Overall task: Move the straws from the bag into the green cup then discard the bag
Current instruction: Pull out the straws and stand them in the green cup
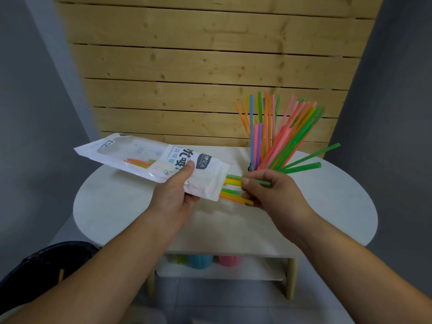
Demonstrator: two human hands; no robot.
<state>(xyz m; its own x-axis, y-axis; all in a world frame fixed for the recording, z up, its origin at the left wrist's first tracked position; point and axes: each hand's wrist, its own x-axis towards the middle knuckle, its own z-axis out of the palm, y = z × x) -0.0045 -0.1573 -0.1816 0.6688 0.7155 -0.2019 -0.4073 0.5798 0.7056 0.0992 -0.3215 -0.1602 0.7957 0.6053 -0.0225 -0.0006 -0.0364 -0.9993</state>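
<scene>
- Two bare hands are what I see over the white table (112,206), both raised above its top.
- Far out to the left of my left hand, low in the corner, sits a dark bin (46,265) on the floor.
- My left hand (174,195) is closed around the bag (149,162), thumb on the printed face and fingers under it; the bag lies nearly flat, its sealed end pointing away to the left.
- Between my hands, the straws (233,182) stick out of the bag's open end, a few green, yellow and orange ones.
- My right hand (273,192) pinches those straws at their free ends, thumb and fingertips closed on them.
- Just behind my right hand, a big bunch of loose straws (275,141) stands fanned out; I can see only a dark sliver of the cup (250,166) holding them, not its colour.
- Below both hands, on the shelf (257,270) under the table, are blue and pink cups (201,261).
</scene>
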